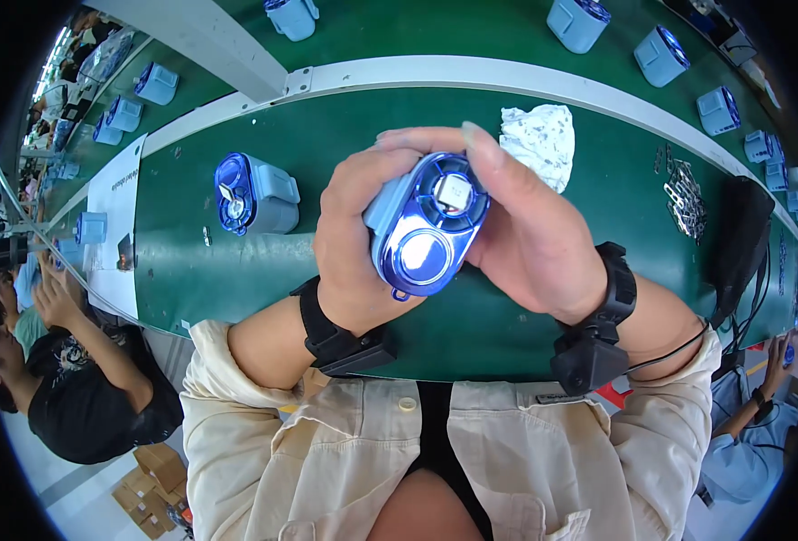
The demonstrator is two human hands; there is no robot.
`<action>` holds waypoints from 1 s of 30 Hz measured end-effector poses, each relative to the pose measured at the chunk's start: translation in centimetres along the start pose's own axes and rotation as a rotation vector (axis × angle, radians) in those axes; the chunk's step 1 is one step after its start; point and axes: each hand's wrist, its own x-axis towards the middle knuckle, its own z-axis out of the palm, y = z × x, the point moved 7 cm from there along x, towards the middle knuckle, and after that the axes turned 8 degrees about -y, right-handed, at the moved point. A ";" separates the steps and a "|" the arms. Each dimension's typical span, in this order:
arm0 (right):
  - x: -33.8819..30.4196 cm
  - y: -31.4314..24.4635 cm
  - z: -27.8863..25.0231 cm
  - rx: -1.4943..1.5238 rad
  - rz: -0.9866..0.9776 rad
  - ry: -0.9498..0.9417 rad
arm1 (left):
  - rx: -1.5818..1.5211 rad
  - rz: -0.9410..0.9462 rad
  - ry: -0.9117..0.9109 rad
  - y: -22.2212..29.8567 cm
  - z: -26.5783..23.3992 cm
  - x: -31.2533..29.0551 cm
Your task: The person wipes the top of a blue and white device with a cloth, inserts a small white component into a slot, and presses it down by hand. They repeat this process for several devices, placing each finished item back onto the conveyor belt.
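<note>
You have the small blue fan unit (428,225) lifted above the green bench (236,270), held between both hands at chest height. Your left hand (355,243) wraps its pale grey side from the left, fingers closed around the body; your right hand (530,230) cups it from the right, with the forefinger arched over the top edge. The glossy blue face with its round grille points up at you, a small square part showing in the upper opening.

As a judgement, the unit looks assembled and is being checked or finished. A second like unit (254,194) lies on the bench to your left, and a crumpled white cloth (539,140) lies just beyond your right hand.
</note>
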 end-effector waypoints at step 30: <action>0.0 -0.2 -0.4 -0.364 -0.157 0.092 | -0.082 -0.035 -0.159 -0.9 0.7 -0.5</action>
